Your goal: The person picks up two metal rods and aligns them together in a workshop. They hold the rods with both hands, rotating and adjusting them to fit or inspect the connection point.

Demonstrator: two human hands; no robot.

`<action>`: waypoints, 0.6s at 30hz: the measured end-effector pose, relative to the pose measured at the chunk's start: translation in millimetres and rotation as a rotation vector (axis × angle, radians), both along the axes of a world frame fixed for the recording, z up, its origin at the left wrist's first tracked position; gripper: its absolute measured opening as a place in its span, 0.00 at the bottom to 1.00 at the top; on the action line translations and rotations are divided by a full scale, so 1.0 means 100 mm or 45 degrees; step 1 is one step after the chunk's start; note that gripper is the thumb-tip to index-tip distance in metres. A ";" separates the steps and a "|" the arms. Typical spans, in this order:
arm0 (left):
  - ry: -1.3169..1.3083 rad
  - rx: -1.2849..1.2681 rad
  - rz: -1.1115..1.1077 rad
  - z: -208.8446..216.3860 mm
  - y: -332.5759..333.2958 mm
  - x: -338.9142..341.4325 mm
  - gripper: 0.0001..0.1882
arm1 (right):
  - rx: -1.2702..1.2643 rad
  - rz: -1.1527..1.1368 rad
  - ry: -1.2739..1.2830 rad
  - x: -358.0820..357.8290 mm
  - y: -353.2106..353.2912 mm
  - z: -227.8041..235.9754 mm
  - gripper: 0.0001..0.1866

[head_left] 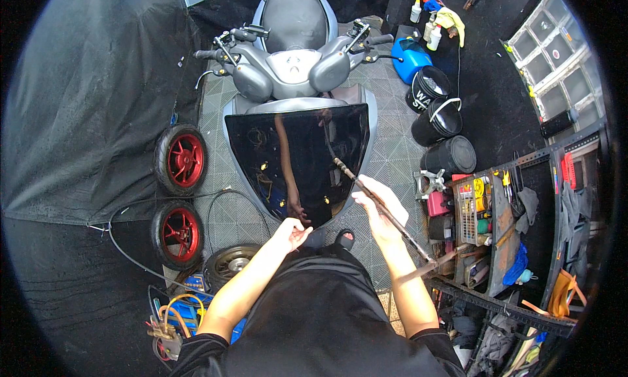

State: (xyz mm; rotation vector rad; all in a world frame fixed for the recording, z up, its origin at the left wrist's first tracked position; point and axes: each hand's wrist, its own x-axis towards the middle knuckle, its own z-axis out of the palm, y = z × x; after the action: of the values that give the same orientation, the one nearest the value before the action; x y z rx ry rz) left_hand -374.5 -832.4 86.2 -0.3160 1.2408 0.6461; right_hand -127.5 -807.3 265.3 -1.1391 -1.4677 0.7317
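Observation:
In front of me stands a grey motor scooter (294, 66) with a glossy black front panel (297, 161), which mirrors an arm and a hand. My right hand (384, 210) holds a long T-handle wrench (396, 223) by its shaft. The wrench slants, its socket end over the panel's right part and its crossbar down near my right forearm. Close to the panel's lower edge is my left hand (290, 235), its fingers curled together. Anything pinched in them is too small or hidden to make out.
Two red-rimmed wheels (186, 160) and another wheel (232, 264) lie at the left, with a black hose (134, 246) looping past. Black buckets (437, 123) and a blue container (411, 59) line the right. A metal shelf (504, 246) full of tools stands near my right arm.

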 end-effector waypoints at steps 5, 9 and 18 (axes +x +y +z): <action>0.023 -0.020 -0.012 0.03 0.02 0.02 0.09 | -0.088 0.064 0.075 -0.06 -0.09 0.13 0.16; 0.023 -0.022 -0.023 0.06 0.03 0.03 0.09 | -0.223 0.135 -0.143 0.04 -0.16 0.06 0.19; -0.010 -0.027 -0.017 0.01 0.06 0.00 0.03 | -0.008 -0.182 -0.184 -0.06 -0.06 0.01 0.21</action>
State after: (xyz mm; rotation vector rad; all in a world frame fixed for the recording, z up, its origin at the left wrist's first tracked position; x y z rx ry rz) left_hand -374.6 -826.0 87.3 -0.3275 1.2421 0.6204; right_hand -133.7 -813.2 265.9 -1.3095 -1.4861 0.5651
